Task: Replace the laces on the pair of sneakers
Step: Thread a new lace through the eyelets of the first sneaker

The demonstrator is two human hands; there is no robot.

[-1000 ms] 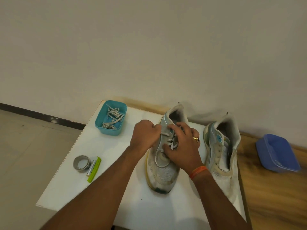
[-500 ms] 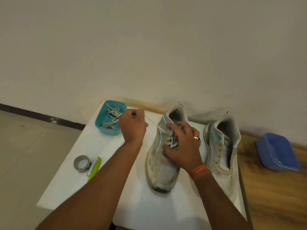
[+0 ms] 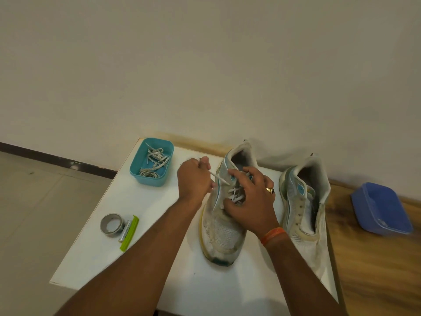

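Observation:
Two worn white sneakers stand on a white table [image 3: 114, 247]. The left sneaker [image 3: 218, 233] is partly laced with a white lace [image 3: 219, 179]. My left hand [image 3: 193, 176] grips one end of that lace and holds it taut to the left of the shoe. My right hand [image 3: 248, 199] lies over the sneaker's eyelets, fingers curled onto the laced part and the tongue. The right sneaker [image 3: 303, 201] stands beside it with bare eyelets. A teal tub [image 3: 136, 169] at the back left holds several loose laces [image 3: 155, 163].
A roll of grey tape [image 3: 111, 224] and a green-handled cutter [image 3: 129, 233] lie at the table's left edge. A blue tub [image 3: 382, 208] sits on the wooden surface to the right. A wall rises right behind the shoes; floor lies to the left.
My left hand moved away from the eyelets to the left, drawing the lace out taut, then came slightly back toward the shoe. My right hand stayed on the sneaker.

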